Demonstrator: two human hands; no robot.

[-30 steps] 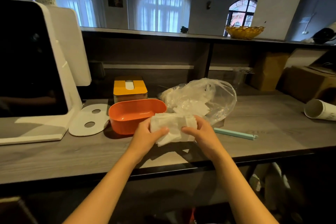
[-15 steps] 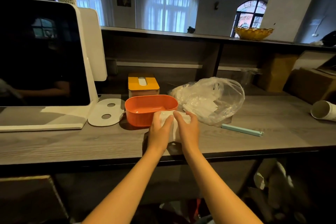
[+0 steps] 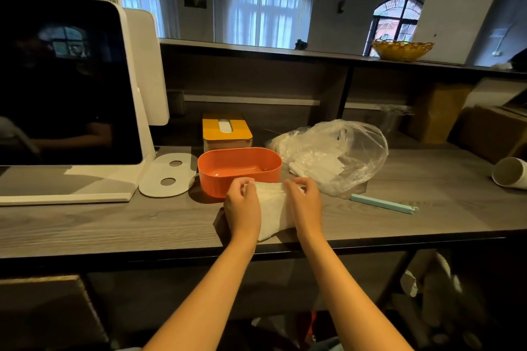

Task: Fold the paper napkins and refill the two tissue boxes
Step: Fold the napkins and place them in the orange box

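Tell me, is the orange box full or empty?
Empty. The orange oval plastic box has no lid on, and its bare orange floor shows inside, with no napkins.

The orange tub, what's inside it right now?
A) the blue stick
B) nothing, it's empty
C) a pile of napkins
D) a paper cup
B: the orange tub shows only its bare bottom, while both hands hold the white napkins on the counter just in front of it.
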